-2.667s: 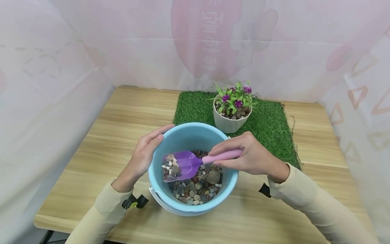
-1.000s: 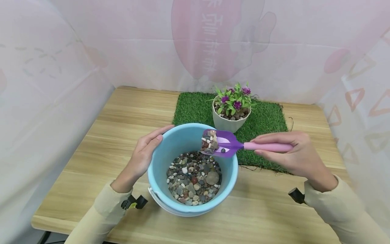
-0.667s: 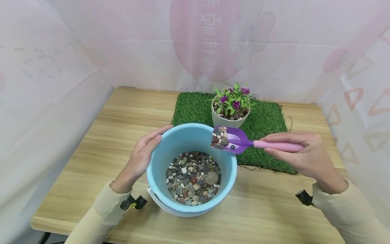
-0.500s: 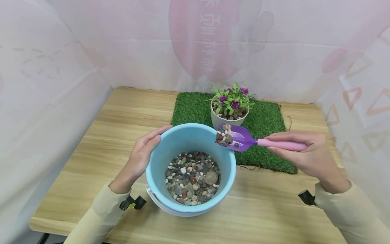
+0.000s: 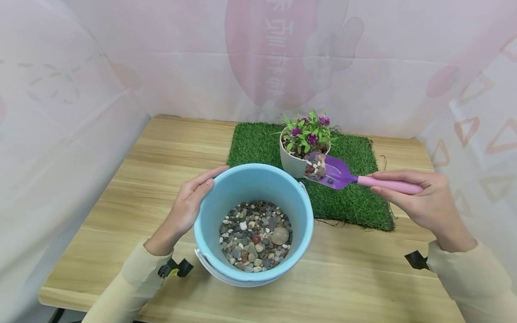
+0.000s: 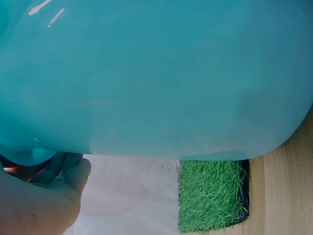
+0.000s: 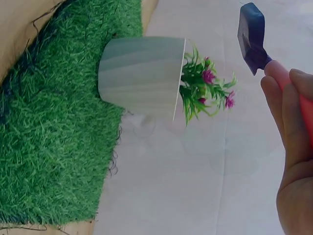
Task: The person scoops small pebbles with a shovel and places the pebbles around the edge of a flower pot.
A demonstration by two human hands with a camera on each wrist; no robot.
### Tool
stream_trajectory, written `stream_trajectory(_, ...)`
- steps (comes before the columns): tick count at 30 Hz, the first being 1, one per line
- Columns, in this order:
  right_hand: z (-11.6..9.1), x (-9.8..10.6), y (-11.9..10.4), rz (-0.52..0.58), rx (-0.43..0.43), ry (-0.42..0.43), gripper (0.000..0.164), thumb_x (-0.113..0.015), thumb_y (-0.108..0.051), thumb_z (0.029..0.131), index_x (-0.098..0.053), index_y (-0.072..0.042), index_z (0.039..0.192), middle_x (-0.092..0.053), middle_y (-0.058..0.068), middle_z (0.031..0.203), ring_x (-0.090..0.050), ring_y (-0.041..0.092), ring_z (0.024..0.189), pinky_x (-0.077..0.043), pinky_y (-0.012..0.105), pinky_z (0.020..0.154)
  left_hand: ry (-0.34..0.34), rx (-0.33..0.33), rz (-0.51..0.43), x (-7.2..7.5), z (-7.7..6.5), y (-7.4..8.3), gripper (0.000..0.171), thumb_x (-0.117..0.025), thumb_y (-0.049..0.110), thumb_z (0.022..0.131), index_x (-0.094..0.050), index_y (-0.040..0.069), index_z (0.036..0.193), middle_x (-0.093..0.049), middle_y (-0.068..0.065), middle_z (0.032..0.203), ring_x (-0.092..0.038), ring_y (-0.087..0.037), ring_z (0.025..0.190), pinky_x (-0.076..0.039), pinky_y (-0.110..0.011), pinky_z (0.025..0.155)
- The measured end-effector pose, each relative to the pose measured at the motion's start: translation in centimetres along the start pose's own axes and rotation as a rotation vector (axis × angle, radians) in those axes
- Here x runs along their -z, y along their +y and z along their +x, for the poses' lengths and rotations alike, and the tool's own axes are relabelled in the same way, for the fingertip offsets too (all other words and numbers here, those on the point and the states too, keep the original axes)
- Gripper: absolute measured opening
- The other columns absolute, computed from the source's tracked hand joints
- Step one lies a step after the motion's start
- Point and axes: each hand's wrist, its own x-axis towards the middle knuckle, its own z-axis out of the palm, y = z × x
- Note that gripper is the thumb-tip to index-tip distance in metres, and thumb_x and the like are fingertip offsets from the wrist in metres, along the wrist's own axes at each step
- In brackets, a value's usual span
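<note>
My left hand holds the rim of a light blue bucket, thumb at the edge and fingers along the outer side. Mixed pebbles cover the bucket's bottom. Pinched by its pink handle, a purple toy shovel is in my right hand. A heap of small stones lies at the blade's front. In the head view the blade overlaps the front right of a white flowerpot with purple flowers and stones inside. The right wrist view shows the shovel above the pot's rim level.
The pot stands on a green artificial grass mat behind and right of the bucket. A wooden table carries everything. Printed pale cloth hangs around the back and sides. A white bucket handle hangs at the front left.
From over the bucket, my right hand has moved the loaded shovel right and away from me, to the flowerpot. My left hand stays on the rim.
</note>
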Motion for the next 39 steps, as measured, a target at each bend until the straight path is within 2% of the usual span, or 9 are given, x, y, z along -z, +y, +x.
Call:
stream_trajectory(6, 0.0, 0.9, -0.1, -0.096, -0.162, 0.076, 0.032, -0.079, 0.021, 0.081, -0.074, 0.016, 0.113, -0.083, 0.007, 0.106, -0.08, 0.015, 0.092, -0.065, 0.026, 0.082, 0.001, 0.001, 0.005, 0.1, 0.0, 0.0, 0.045, -0.036, 0.019, 0.116, -0.052, -0.002, 0.153, -0.061, -0.029, 0.147, -0.078, -0.028, 0.11, -0.069, -0.051, 0.083)
stream_trajectory(9, 0.0, 1.1, 0.0, -0.095, -0.195, 0.09, 0.032, -0.079, 0.019, 0.082, -0.072, 0.018, 0.114, -0.083, 0.007, 0.105, -0.081, 0.015, 0.09, -0.065, 0.026, 0.082, -0.001, 0.004, 0.001, 0.1, -0.1, 0.0, 0.045, -0.037, 0.02, 0.116, -0.051, -0.001, 0.153, -0.061, -0.029, 0.147, -0.078, -0.029, 0.11, -0.069, -0.052, 0.083)
stream_trajectory(15, 0.2, 1.9, 0.5, -0.181, -0.265, 0.129, 0.034, -0.083, 0.011, 0.084, -0.074, 0.014, 0.116, -0.083, -0.003, 0.103, -0.08, 0.012, 0.088, -0.066, 0.022, 0.079, 0.001, 0.004, 0.003, 0.0, -0.2, -0.1, 0.045, -0.036, 0.019, 0.116, -0.051, -0.001, 0.153, -0.06, -0.028, 0.148, -0.078, -0.028, 0.109, -0.069, -0.052, 0.082)
stream_trajectory(18, 0.2, 2.5, 0.6, -0.152, -0.309, 0.153, 0.037, -0.083, 0.009, 0.084, -0.073, 0.013, 0.119, -0.083, -0.002, 0.102, -0.08, 0.012, 0.088, -0.066, 0.018, 0.076, 0.003, 0.001, 0.004, 0.0, -0.2, -0.2, 0.045, -0.036, 0.019, 0.116, -0.051, -0.001, 0.153, -0.059, -0.027, 0.149, -0.077, -0.026, 0.111, -0.069, -0.052, 0.084)
stream_trajectory(22, 0.2, 3.4, 0.9, -0.066, -0.332, 0.184, 0.038, -0.083, 0.009, 0.085, -0.072, 0.013, 0.121, -0.083, 0.002, 0.102, -0.08, 0.014, 0.089, -0.066, 0.018, 0.078, 0.003, -0.004, 0.003, 0.0, -0.1, -0.1, 0.045, -0.036, 0.019, 0.116, -0.052, -0.001, 0.153, -0.058, -0.027, 0.151, -0.077, -0.025, 0.112, -0.069, -0.051, 0.085)
stream_trajectory(25, 0.3, 4.0, 1.2, -0.028, -0.318, 0.201, 0.038, -0.082, 0.011, 0.085, -0.071, 0.015, 0.121, -0.083, 0.003, 0.101, -0.08, 0.013, 0.089, -0.065, 0.022, 0.081, 0.005, -0.008, 0.006, 0.0, -0.1, -0.1, 0.045, -0.037, 0.018, 0.116, -0.052, -0.002, 0.153, -0.058, -0.027, 0.151, -0.077, -0.024, 0.113, -0.069, -0.05, 0.086)
stream_trajectory(30, 0.7, 4.8, 1.8, 0.015, -0.328, 0.222, 0.037, -0.082, 0.014, 0.083, -0.073, 0.013, 0.119, -0.084, 0.002, 0.098, -0.08, 0.011, 0.087, -0.066, 0.019, 0.076, 0.006, -0.01, 0.012, 0.0, -0.2, -0.1, 0.045, -0.037, 0.018, 0.116, -0.051, -0.003, 0.153, -0.057, -0.027, 0.152, -0.076, -0.023, 0.114, -0.069, -0.049, 0.086)
stream_trajectory(35, 1.1, 5.5, 2.5, -0.004, -0.341, 0.227, 0.036, -0.082, 0.012, 0.084, -0.075, 0.011, 0.118, -0.084, 0.001, 0.097, -0.08, 0.009, 0.084, -0.066, 0.016, 0.074, 0.007, -0.008, 0.008, 0.0, -0.2, 0.0, 0.045, -0.037, 0.018, 0.116, -0.051, -0.004, 0.153, -0.058, -0.028, 0.15, -0.077, -0.026, 0.112, -0.069, -0.051, 0.085)
stream_trajectory(39, 1.5, 6.1, 2.9, -0.084, -0.376, 0.225, 0.036, -0.084, 0.006, 0.085, -0.076, 0.008, 0.12, -0.083, -0.003, 0.097, -0.08, 0.007, 0.082, -0.065, 0.012, 0.069, 0.008, -0.006, 0.01, -0.1, -0.2, 0.0, 0.045, -0.037, 0.017, 0.116, -0.051, -0.003, 0.153, -0.059, -0.028, 0.15, -0.077, -0.027, 0.111, -0.069, -0.052, 0.085)
